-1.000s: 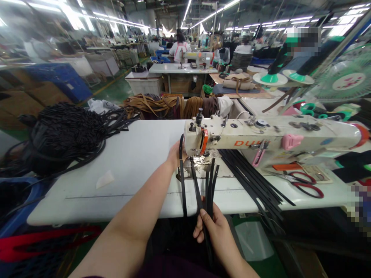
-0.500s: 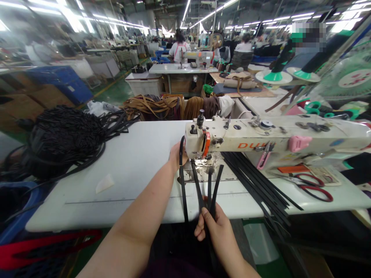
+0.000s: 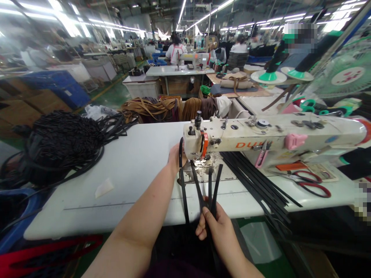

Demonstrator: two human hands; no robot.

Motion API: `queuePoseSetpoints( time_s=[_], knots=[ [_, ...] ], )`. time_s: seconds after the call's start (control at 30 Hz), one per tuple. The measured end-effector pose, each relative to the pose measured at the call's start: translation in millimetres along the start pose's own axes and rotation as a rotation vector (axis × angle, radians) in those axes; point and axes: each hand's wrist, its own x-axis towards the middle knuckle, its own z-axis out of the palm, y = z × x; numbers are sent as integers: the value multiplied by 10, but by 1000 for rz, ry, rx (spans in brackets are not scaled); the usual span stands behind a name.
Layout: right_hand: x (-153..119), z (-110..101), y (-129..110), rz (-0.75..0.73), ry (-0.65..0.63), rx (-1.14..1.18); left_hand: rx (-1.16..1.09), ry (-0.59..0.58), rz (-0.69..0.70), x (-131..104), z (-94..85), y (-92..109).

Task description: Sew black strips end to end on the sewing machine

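My right hand [image 3: 216, 220] pinches several narrow black straps [image 3: 214, 189] at the table's front edge. Their upper ends fan out, and one runs up under the needle area of the sewing machine [image 3: 228, 139]. Left of the machine head, my left hand [image 3: 174, 157] reaches in behind it, so its fingers are hidden. A black strap [image 3: 183, 193] hangs past that hand and down over the table edge. More loose black straps [image 3: 255, 181] lie on the table under the machine arm.
Red-handled scissors [image 3: 314, 183] lie at the right, and pink thread snips [image 3: 262, 156] rest against the machine. A big bundle of black straps [image 3: 63, 139] is heaped at the left, with a white scrap [image 3: 104, 188] nearer. Thread cones [image 3: 269, 73] stand behind the machine.
The view has shifted slightly, so the machine and table sit a little further left. Both hands and the straps keep almost the same place at the machine.
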Motion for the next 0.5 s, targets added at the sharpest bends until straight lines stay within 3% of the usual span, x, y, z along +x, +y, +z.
queuePoseSetpoints(
  time_s=[0.17, 0.3, 0.4, 0.5],
  knots=[
    [8, -16, -26, -6, 9, 16, -149, 57, -145, -41, -48, 109],
    [-16, -51, 9, -12, 2, 27, -163, 54, -39, -179, -35, 67],
    [-32, -70, 27, -10, 5, 25, -112, 63, -2, -424, -9, 21],
    [-45, -92, 28, -4, -4, 12, -57, 9, 181, -731, -8, 8]
  ],
)
